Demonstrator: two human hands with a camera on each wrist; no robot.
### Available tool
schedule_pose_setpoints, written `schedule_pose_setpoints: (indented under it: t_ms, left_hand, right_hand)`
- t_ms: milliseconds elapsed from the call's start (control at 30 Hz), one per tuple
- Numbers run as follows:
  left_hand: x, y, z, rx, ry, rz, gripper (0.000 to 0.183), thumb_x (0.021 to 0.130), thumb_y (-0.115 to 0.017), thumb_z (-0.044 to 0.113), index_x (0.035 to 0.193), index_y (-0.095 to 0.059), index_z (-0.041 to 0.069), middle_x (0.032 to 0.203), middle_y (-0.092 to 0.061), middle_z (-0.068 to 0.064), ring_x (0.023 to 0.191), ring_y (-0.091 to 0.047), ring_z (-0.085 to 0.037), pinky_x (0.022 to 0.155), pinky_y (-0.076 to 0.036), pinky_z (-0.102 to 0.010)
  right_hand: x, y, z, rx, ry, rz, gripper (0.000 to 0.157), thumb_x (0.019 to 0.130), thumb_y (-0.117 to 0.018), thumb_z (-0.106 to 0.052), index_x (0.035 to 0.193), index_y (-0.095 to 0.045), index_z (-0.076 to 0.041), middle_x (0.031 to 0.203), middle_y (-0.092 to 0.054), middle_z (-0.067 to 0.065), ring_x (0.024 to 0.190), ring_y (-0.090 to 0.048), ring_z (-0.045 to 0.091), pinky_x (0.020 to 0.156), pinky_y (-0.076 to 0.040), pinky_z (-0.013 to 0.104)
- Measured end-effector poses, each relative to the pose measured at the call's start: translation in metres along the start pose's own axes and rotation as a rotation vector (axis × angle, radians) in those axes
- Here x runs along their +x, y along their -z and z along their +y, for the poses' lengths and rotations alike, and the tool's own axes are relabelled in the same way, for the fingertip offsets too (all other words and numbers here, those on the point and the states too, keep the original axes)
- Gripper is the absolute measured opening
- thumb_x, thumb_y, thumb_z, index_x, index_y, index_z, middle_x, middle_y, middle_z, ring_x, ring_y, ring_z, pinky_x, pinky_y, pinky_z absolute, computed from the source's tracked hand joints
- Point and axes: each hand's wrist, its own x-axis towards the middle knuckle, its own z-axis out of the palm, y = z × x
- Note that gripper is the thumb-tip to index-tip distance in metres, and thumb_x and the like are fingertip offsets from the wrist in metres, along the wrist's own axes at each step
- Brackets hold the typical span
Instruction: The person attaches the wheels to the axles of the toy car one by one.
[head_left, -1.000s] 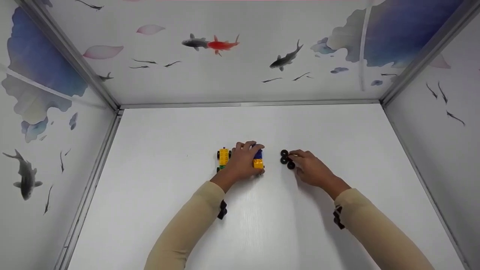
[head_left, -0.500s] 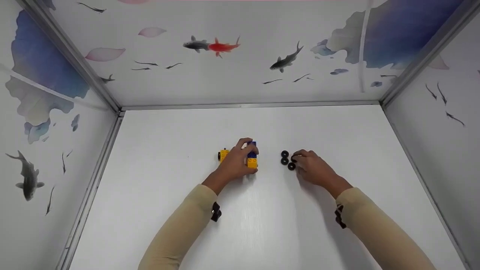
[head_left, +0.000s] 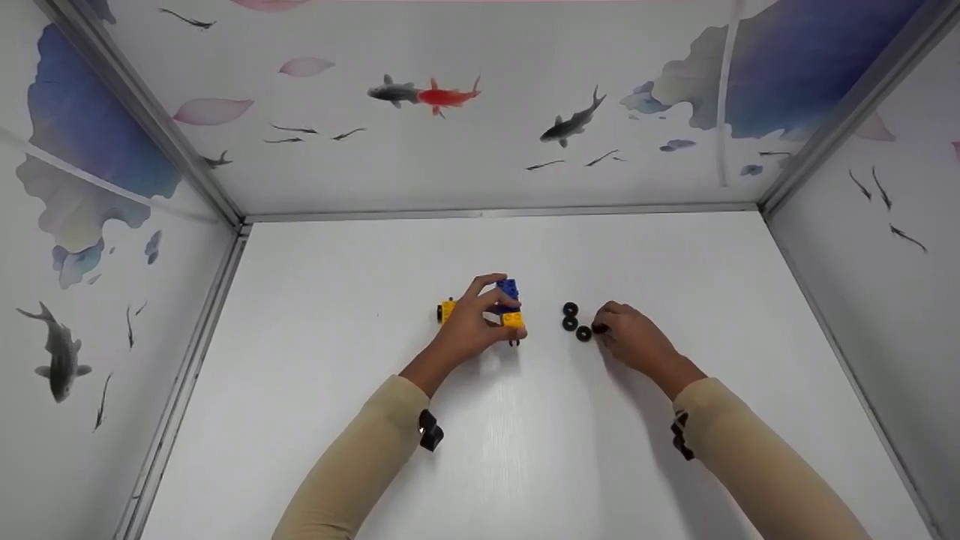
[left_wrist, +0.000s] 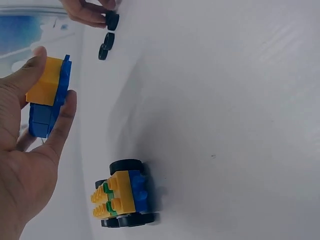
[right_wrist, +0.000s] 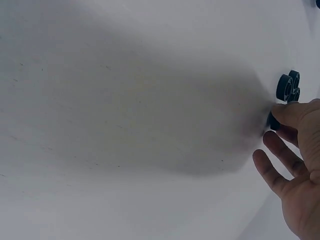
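Observation:
My left hand (head_left: 469,326) holds a small assembly of yellow and blue toy bricks (left_wrist: 45,82) between thumb and fingers, raised above the table. Behind that hand, partly hidden in the head view, stands a brick toy car (left_wrist: 125,192) with yellow, green and blue bricks and black wheels. To the right, my right hand (head_left: 634,337) pinches a black toy wheel (right_wrist: 273,121) between thumb and fingers, low over the table. Three loose black wheels (head_left: 570,323) lie close together just left of those fingertips.
The white tabletop (head_left: 495,450) is enclosed by a back wall (head_left: 480,165) and side walls printed with fish and petals. A metal strip (head_left: 375,217) runs along the back edge. Each sleeve has a black device (head_left: 430,430) at the wrist.
My left hand has lifted and tilted the brick assembly, moving a little left and now covering more of the car. My right hand has drawn one wheel slightly right, away from the others.

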Motion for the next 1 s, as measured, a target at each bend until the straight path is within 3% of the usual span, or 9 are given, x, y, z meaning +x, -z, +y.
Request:
schedule_pose_setpoints:
  t_ms: [200,467,767,1000]
  left_hand:
    - [-0.01,0.001,0.001,-0.124,0.027,0.038,0.039,0.098,-0.087,0.031,0.133,-0.078,0.018,0.179,-0.035,0.003,0.137,-0.069,-0.028,0.112,-0.062,-0.039]
    - [-0.029,0.003,0.002,-0.296,0.084,0.065,0.034,0.102,-0.082,0.031,0.135,-0.075,0.03,0.177,-0.034,-0.005,0.142,-0.065,-0.034,0.114,-0.06,-0.042]
    - [-0.039,0.004,-0.003,-0.421,0.169,0.077,0.093,0.096,-0.088,0.02,0.169,-0.035,0.042,0.169,-0.044,-0.012,0.138,-0.066,-0.031,0.115,-0.06,-0.046]
    - [-0.042,0.008,-0.005,-0.439,0.21,0.088,0.1,0.096,-0.088,0.018,0.175,-0.029,0.035,0.165,-0.048,-0.013,0.143,-0.063,-0.03,0.12,-0.056,-0.047]
  right_hand:
    - [-0.004,-0.003,-0.001,0.015,-0.013,-0.005,0.019,0.099,-0.073,0.008,0.116,-0.076,0.003,0.114,-0.074,0.016,0.115,-0.072,0.039,0.101,-0.063,0.052]
    - [-0.001,0.003,-0.004,0.058,-0.049,0.021,0.03,0.099,-0.074,0.006,0.129,-0.072,0.002,0.12,-0.073,0.019,0.116,-0.074,0.041,0.1,-0.063,0.055]
    - [0.006,0.012,-0.021,0.142,-0.02,0.064,0.037,0.099,-0.076,0.005,0.135,-0.07,0.006,0.124,-0.07,0.022,0.111,-0.076,0.039,0.094,-0.067,0.05]
    - [0.017,0.019,-0.039,0.186,0.068,0.116,0.032,0.1,-0.077,0.003,0.132,-0.072,0.005,0.123,-0.069,0.021,0.108,-0.077,0.036,0.092,-0.068,0.047]
